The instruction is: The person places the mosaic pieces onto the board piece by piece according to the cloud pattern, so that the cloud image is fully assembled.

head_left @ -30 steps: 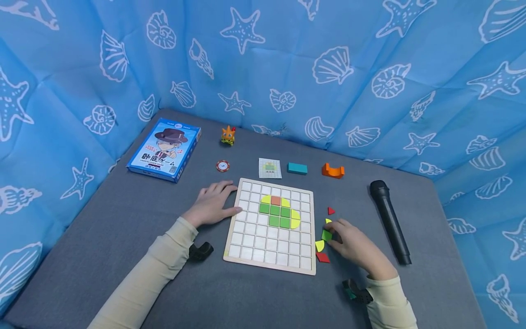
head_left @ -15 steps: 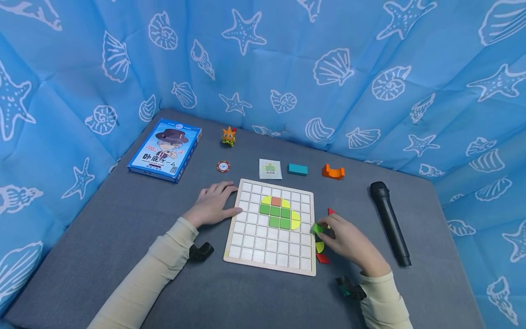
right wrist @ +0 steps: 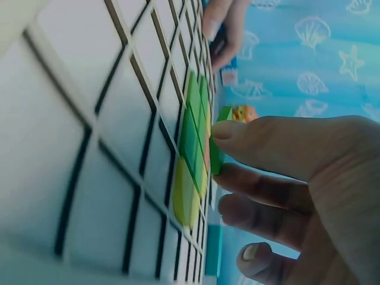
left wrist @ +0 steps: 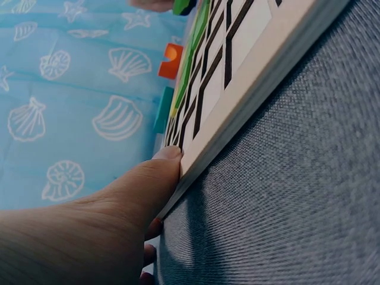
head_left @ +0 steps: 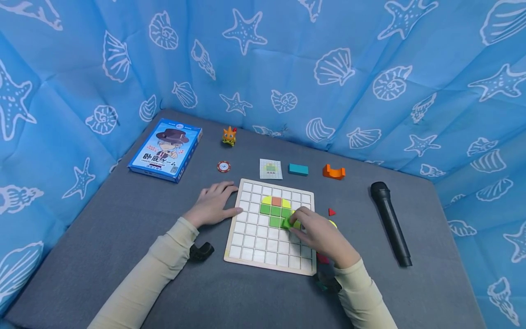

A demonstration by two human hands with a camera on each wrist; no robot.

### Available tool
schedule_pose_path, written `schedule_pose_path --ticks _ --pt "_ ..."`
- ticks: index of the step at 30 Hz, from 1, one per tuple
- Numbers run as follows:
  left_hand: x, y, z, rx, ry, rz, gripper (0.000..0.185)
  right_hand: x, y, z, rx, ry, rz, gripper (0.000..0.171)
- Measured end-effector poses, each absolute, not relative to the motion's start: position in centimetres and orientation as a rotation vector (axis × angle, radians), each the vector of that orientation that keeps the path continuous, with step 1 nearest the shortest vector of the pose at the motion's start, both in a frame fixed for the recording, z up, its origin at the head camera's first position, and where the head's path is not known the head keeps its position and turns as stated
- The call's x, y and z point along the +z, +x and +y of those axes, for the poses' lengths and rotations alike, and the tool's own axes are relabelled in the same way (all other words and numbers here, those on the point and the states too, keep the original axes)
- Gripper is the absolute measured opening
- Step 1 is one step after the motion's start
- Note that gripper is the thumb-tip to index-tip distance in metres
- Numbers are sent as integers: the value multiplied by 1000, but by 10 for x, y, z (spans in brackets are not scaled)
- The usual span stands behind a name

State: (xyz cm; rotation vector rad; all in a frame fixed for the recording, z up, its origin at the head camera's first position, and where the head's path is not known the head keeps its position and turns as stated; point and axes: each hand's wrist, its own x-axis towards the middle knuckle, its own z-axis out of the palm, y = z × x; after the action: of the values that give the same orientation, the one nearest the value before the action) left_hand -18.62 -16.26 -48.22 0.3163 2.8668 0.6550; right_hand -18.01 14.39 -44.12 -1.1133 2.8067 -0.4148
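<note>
Now right hand (head_left: 318, 237) pinches green tile (head_left: 286, 223) over board (head_left: 250, 242).

Right hand (head_left: 318, 235) covered the yellow piece (head_left: 333, 224) and red piece (head_left: 323, 259) beside the grid board (head_left: 242, 249); pattern card (head_left: 270, 169) print too small to read; left wrist view cropped the green block (left wrist: 183, 6).

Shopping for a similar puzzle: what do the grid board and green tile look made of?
Grid board: probably wood, with a pale raw-looking edge and matte white squares. Green tile, pinched by the right hand: likely painted wood or plastic; flat, opaque colour, thick edge.
</note>
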Motion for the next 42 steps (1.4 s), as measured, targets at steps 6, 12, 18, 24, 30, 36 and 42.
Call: schedule_pose_path --ticks 6,12,18,24,30,36,42 --pt "-480 -186 -162 650 322 2876 69 -445 -181 128 -435 -1291 2799 17" --pt "-480 -187 -162 646 316 2879 69 -448 -183 114 -433 -1360 2775 16" --pt "-484 -187 -161 668 319 2879 69 -451 -185 107 -389 -1394 2783 17" --pt "-483 -187 -161 659 314 2875 69 -453 -186 102 -384 -1406 2780 18" --pt "-483 -186 -162 651 315 2872 69 -454 -186 97 -390 -1406 2786 16" --pt "-482 -186 -162 657 321 2881 69 -453 -186 92 -396 -1349 2782 17" --pt "-481 -184 -162 654 330 2879 69 -453 -186 89 -384 -1293 2762 17"
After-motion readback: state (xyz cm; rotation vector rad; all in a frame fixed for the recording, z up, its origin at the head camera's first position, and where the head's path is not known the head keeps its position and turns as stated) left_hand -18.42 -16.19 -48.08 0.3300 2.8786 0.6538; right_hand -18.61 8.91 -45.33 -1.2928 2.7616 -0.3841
